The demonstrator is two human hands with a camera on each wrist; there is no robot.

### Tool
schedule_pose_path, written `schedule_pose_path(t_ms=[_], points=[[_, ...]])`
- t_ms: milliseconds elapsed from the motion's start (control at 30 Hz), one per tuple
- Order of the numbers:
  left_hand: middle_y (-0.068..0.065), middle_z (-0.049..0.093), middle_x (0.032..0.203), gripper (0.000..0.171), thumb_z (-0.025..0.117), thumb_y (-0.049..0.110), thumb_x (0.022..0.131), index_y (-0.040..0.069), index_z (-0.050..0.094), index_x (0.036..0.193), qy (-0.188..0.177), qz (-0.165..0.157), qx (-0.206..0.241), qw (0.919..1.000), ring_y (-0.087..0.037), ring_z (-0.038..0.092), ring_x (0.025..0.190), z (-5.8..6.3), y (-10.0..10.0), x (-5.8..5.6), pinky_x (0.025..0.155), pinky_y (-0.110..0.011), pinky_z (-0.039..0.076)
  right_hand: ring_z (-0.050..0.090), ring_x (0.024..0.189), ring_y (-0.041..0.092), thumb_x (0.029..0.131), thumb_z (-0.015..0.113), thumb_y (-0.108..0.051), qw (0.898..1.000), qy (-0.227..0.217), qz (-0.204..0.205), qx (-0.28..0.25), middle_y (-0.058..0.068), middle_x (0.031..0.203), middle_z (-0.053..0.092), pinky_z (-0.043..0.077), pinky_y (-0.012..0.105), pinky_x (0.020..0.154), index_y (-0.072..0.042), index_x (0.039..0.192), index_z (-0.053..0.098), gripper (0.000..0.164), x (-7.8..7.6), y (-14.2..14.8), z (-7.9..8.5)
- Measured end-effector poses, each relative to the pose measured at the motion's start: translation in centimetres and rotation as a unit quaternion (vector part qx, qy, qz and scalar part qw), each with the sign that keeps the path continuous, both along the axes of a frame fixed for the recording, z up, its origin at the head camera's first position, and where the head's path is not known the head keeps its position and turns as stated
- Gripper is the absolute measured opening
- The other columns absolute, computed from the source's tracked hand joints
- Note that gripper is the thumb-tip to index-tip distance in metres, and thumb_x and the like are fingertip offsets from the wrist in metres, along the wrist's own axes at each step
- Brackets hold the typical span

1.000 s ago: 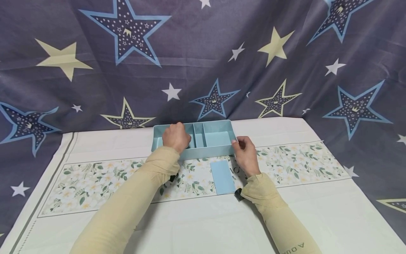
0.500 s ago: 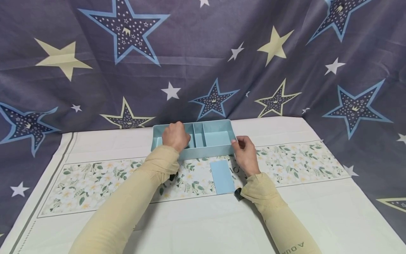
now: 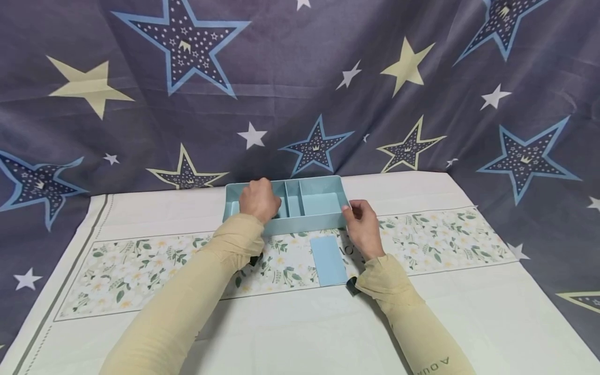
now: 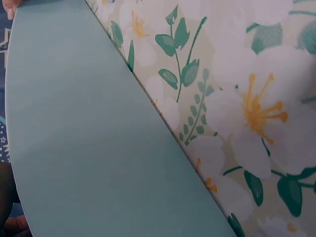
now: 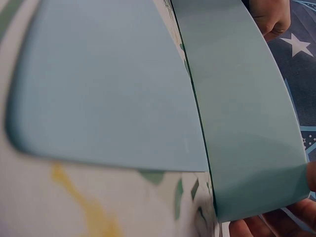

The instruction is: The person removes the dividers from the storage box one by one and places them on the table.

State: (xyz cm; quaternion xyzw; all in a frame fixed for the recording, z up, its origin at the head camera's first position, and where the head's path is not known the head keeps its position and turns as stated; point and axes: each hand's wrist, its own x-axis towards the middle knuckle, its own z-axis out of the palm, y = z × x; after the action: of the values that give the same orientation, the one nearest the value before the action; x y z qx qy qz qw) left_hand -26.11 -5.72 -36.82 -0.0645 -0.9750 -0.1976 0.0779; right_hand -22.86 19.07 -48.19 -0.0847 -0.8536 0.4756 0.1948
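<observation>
A light blue organizer box point(image 3: 300, 225) with divided compartments stands toward the back of the table. My left hand point(image 3: 260, 200), knuckles up and fingers curled, reaches into its left compartment; the fingertips are hidden, and I cannot tell if they hold anything. My right hand point(image 3: 363, 226) grips the box's front right corner, thumb at the rim and the other fingers around the end wall. In the right wrist view, right-hand fingers point(image 5: 266, 222) show just beyond that end. The box's front wall point(image 4: 89, 128) fills much of the left wrist view.
A flat light blue rectangle point(image 3: 328, 260) lies in front of the box, between the forearms. Beneath runs a floral printed band point(image 3: 436, 239) on the white tablecloth point(image 3: 290, 333). Close behind the box hangs a dark star-patterned curtain point(image 3: 281, 67).
</observation>
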Motion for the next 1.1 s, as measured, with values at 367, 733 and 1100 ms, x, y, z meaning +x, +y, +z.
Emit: schedule_pose_path(t_ms=[367,733,1100], points=[[-0.009,0.053,0.052,0.015,0.058,0.014,0.073,0.01,0.057,0.059,0.032,-0.01,0.006,0.9994,-0.024,0.048,0.045,1.2,0.1,-0.2,0.04,-0.041,0.043,0.051,0.089,0.013,0.087,0.046,-0.053,1.0,0.0,0.016,-0.01,0.001,0.102,0.056,0.048,0.038,0.075,-0.019,0.107,0.053,0.04,0.6,0.0,1.0],[-0.008,0.052,0.05,0.023,0.059,0.017,0.072,0.012,0.051,0.051,0.021,0.002,0.006,0.9998,-0.026,0.049,0.046,2.3,-0.6,0.1,0.044,-0.043,0.046,0.049,0.088,0.008,0.084,0.045,-0.06,1.0,0.004,0.002,0.0,-0.004,0.099,0.055,0.048,0.037,0.074,-0.024,0.106,0.052,0.042,-0.1,0.2,-0.2],[-0.013,0.056,0.059,0.022,0.063,0.022,0.071,0.01,0.054,0.054,0.038,0.007,0.02,0.9991,-0.028,0.051,0.051,3.2,-1.1,0.4,0.047,-0.044,0.047,0.05,0.087,0.01,0.082,0.042,-0.065,1.0,0.013,0.01,-0.004,-0.002,0.099,0.055,0.048,0.039,0.073,-0.022,0.105,0.052,0.049,0.0,0.1,-0.1]])
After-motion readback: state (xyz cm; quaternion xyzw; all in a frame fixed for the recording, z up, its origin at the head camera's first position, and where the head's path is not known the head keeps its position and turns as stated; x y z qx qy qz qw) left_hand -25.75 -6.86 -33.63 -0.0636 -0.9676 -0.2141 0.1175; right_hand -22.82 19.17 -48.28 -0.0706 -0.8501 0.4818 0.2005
